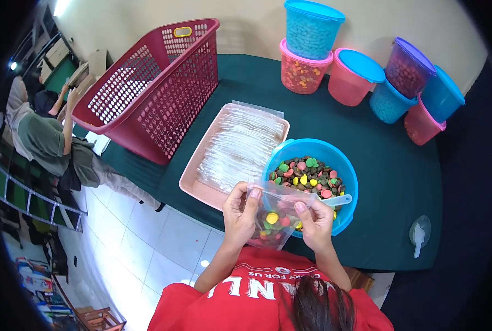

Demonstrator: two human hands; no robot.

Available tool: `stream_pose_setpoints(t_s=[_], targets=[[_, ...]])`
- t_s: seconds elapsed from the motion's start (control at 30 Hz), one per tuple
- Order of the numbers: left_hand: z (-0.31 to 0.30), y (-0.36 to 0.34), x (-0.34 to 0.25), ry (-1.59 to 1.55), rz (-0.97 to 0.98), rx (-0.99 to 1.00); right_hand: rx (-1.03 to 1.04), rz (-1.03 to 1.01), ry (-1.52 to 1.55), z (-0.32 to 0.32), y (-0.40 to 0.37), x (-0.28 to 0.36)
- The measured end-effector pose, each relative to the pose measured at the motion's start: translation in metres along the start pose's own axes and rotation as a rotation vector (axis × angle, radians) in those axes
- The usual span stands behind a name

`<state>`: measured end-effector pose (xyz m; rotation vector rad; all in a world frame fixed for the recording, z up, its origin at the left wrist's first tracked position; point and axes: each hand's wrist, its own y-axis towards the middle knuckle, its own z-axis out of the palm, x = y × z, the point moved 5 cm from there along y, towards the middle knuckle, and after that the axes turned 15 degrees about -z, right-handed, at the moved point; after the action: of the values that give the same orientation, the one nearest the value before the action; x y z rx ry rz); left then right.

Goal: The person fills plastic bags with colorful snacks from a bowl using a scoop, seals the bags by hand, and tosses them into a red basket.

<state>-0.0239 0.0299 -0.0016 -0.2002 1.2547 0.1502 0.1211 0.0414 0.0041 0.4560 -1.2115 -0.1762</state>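
Observation:
My left hand (239, 217) pinches the left side of the top of a clear plastic bag (268, 240), thumb on the near face. The other top corner is gripped by my right hand (316, 225), so the bag hangs between the two hands. Pink, yellow, green and brown candy discs lie inside the bag. Just beyond it stands a blue bowl (348, 168) of similar discs (306, 171), mostly dark brown. A translucent scoop handle (338, 199) rests over the discs near my right fingers. Left of the bowl, a pale pink tray (190, 181) holds a row of flat clear bags (240, 140).
A maroon laundry basket (174, 99) sits at the left on the dark green table (389, 182). Lidded tubs, including a blue one (314, 33), are stacked along the wall. A clear scoop (420, 234) lies at the right. Another person (47, 135) works at far left.

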Motion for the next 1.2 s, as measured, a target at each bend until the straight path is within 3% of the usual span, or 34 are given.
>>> stream_pose_setpoints(t_s=[0.03,0.13,0.2,0.27,0.33,0.4,0.43,0.6,0.67,0.8,0.97,1.0,1.07,1.2], targets=[[0.000,-0.003,0.001,-0.014,0.006,-0.022,0.044,-0.067,-0.106,-0.002,0.002,0.003],[0.002,-0.013,0.007,-0.163,-0.012,0.076,0.010,-0.112,-0.111,-0.005,0.004,0.009],[0.003,-0.018,-0.001,-0.135,0.059,0.033,0.016,-0.101,-0.071,-0.007,0.004,0.008],[0.003,-0.023,0.000,0.042,-0.029,0.077,0.218,-0.050,-0.091,-0.003,0.002,0.001],[-0.001,-0.029,-0.001,0.039,-0.038,-0.010,0.234,0.045,0.002,0.008,0.000,0.005],[-0.003,-0.037,-0.010,0.071,0.078,-0.050,0.129,0.104,0.252,0.021,0.000,0.007],[-0.008,-0.040,-0.008,0.103,0.082,-0.049,0.185,-0.015,0.143,0.026,0.003,0.007],[-0.024,-0.047,-0.015,0.056,0.074,0.016,0.420,-0.228,-0.042,0.042,0.000,-0.001],[-0.027,-0.048,-0.020,-0.034,-0.029,0.038,0.368,-0.226,-0.047,0.051,0.002,-0.004],[-0.051,-0.044,-0.027,0.011,-0.039,-0.017,0.373,-0.194,0.042,0.075,0.006,-0.012],[-0.090,-0.035,-0.041,0.107,0.058,-0.086,0.385,-0.041,0.080,0.118,0.007,-0.032],[-0.098,-0.033,-0.047,0.160,0.113,-0.122,0.384,-0.043,0.081,0.126,0.009,-0.034],[-0.112,-0.027,-0.050,0.172,0.106,-0.136,0.401,-0.238,-0.090,0.141,0.016,-0.031],[-0.149,-0.019,-0.071,0.331,0.170,-0.162,0.374,-0.197,-0.146,0.168,0.026,-0.043]])
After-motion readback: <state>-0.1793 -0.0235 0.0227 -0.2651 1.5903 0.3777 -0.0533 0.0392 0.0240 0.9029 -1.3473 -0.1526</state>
